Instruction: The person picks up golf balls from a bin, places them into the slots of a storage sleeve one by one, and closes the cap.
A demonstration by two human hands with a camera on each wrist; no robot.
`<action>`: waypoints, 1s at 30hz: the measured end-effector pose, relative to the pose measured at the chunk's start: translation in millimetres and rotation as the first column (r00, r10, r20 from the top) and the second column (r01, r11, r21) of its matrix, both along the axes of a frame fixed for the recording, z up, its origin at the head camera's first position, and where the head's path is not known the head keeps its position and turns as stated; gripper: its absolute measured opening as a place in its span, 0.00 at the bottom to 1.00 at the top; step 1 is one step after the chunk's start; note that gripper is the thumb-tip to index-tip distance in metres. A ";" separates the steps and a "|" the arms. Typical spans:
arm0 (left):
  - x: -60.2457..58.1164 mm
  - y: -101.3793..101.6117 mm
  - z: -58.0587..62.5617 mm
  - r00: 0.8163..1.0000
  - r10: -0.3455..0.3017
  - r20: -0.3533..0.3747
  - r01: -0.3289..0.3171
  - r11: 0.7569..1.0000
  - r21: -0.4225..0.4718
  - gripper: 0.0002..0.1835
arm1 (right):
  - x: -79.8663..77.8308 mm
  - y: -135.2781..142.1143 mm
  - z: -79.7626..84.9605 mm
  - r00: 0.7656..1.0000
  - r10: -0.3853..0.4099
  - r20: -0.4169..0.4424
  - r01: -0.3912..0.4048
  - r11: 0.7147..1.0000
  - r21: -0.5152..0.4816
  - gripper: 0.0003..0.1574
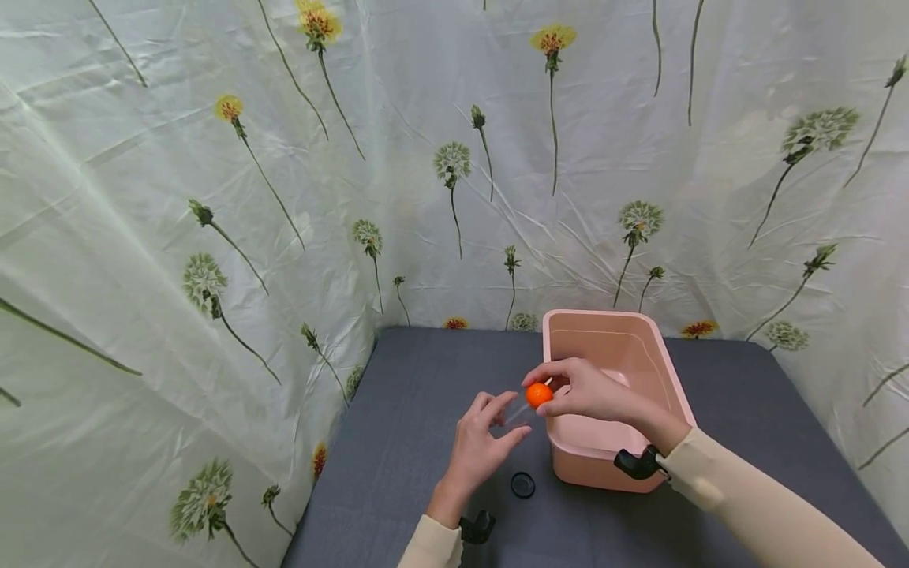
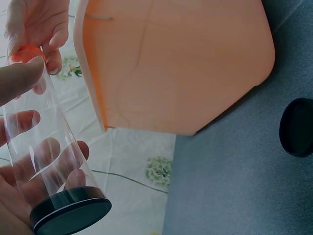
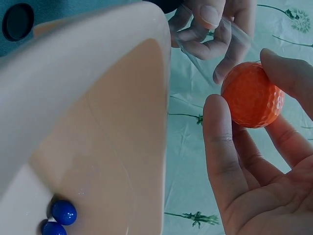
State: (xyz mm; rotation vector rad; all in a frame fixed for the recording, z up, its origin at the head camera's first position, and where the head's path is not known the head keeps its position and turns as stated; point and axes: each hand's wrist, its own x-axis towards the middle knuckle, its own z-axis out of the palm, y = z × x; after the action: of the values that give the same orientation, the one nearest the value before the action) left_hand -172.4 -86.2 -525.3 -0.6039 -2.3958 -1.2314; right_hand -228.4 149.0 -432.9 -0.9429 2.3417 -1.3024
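Note:
My left hand (image 1: pixel 479 442) grips a clear plastic tube (image 2: pixel 71 210) with a black cap on its bottom end, fingers wrapped around the side. An orange golf ball (image 3: pixel 252 95), its dimples plain in the right wrist view, is pinched between the thumb and fingertips of my right hand (image 1: pixel 585 389). In the left wrist view the ball is at the tube's upper end; whether it is partly inside I cannot tell. Below the hands, a round black lid (image 1: pixel 522 485) lies on the table.
A pink plastic bin (image 1: pixel 675 371) stands on the dark grey table (image 1: pixel 419 394), right under my right forearm. Two glossy blue balls (image 3: pixel 64 212) show on its floor in the right wrist view. Behind the table hangs a pale curtain (image 1: pixel 398 158) printed with dandelions.

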 end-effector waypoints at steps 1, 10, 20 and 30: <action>0.1 -0.1 -0.3 1.000 0.000 0.004 0.000 1.000 0.001 0.28 | -0.1 -0.2 -0.5 1.000 0.000 -0.003 0.000 1.000 0.005 0.22; 0.8 -1.8 -3.7 1.000 -0.003 0.012 0.003 1.000 0.007 0.27 | -2.5 -1.5 -8.9 0.999 0.036 -0.006 -0.036 0.999 -0.019 0.21; -0.4 -3.4 -6.7 1.000 -0.003 0.026 0.003 1.000 0.011 0.27 | -3.2 -3.0 -10.5 0.999 0.045 -0.008 -0.046 0.998 -0.047 0.20; -2.4 -5.9 -3.6 1.000 0.013 0.021 -0.013 1.000 0.028 0.28 | -14.9 5.0 -6.5 1.000 -0.004 -0.020 0.003 0.999 -0.042 0.20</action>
State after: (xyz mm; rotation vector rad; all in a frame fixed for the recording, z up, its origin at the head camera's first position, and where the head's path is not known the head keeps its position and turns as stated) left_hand -174.9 -92.1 -528.9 -0.5689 -2.3915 -1.2701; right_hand -243.3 154.0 -439.5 -0.9692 2.3406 -1.3546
